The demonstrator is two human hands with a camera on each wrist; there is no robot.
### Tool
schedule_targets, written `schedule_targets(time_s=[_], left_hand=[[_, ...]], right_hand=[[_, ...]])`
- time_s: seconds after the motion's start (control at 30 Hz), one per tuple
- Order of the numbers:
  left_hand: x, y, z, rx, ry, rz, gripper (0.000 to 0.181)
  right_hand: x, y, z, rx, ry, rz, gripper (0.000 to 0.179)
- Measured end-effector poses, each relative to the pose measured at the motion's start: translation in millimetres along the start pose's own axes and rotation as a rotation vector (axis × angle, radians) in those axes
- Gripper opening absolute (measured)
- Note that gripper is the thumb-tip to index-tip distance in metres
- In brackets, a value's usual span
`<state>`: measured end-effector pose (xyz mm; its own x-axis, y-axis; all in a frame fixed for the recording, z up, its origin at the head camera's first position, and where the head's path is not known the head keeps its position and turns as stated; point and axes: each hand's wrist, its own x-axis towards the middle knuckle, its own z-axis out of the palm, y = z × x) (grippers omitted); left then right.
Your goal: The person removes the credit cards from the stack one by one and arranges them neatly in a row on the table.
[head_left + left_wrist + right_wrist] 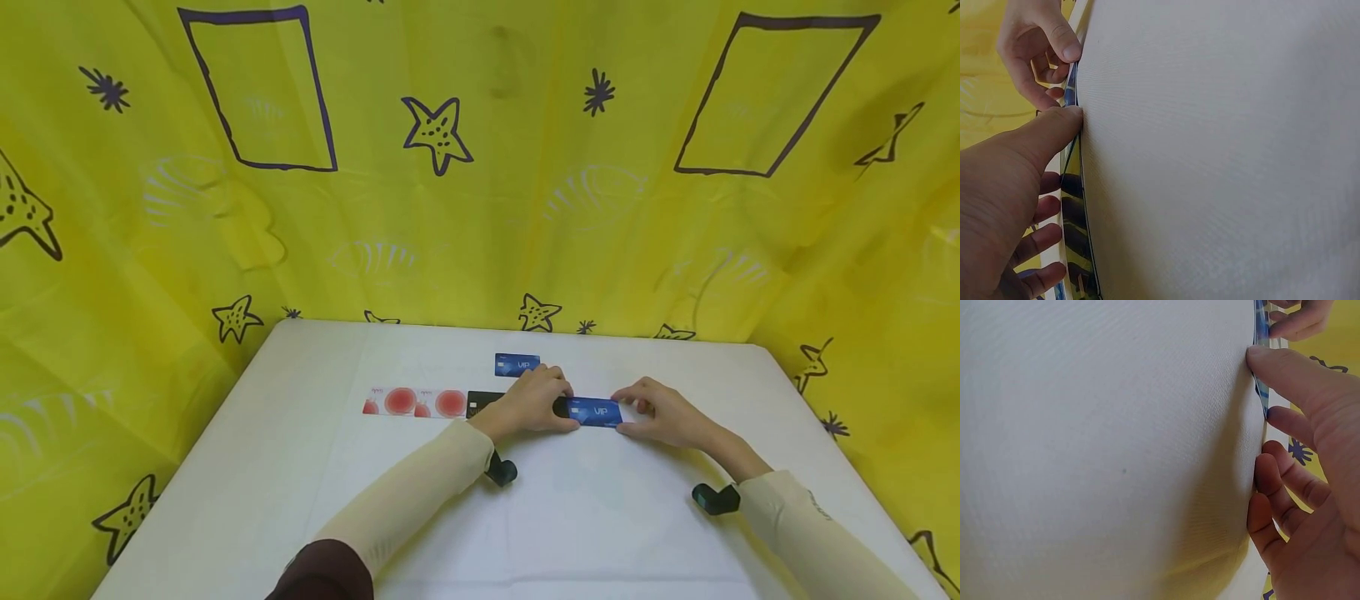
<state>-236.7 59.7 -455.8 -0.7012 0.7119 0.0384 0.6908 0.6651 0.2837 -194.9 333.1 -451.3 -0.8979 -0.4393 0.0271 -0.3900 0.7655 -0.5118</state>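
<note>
A blue card marked VIP (596, 412) lies on the white table at the right end of a row of cards. My left hand (534, 402) holds its left end, thumb at the near edge and a finger at the far edge. At the right end, my right hand (663, 414) pinches the card the same way. Under the left hand is a black card (483, 400), partly hidden. In the left wrist view the thumb (1066, 122) touches the card row's near edge. The right wrist view shows the thumb (1266, 359) against the blue card (1262, 394).
Two white cards with red circles (400, 402) continue the row to the left. Behind it lies a second blue VIP card (513, 364), its corner hidden by the left hand. The white table (600, 533) meets a yellow patterned curtain (495, 225) at the back and sides.
</note>
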Motion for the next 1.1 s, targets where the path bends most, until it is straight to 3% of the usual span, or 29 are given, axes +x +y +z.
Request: schedule_targets(time_s=[0.8,1.1], left_hand=[[0.7,-2.2,1.2,0.017,-0.012,-0.002,0.052],[2.1,-5.8,3.1,-0.009,-0.010,0.030,0.055]], right_hand=[[1.3,0.3,-0.3,-0.007,-0.005,-0.012,0.046],[3.5,-3.2,-10.3,-0.020,-0.068,-0.034,0.052]])
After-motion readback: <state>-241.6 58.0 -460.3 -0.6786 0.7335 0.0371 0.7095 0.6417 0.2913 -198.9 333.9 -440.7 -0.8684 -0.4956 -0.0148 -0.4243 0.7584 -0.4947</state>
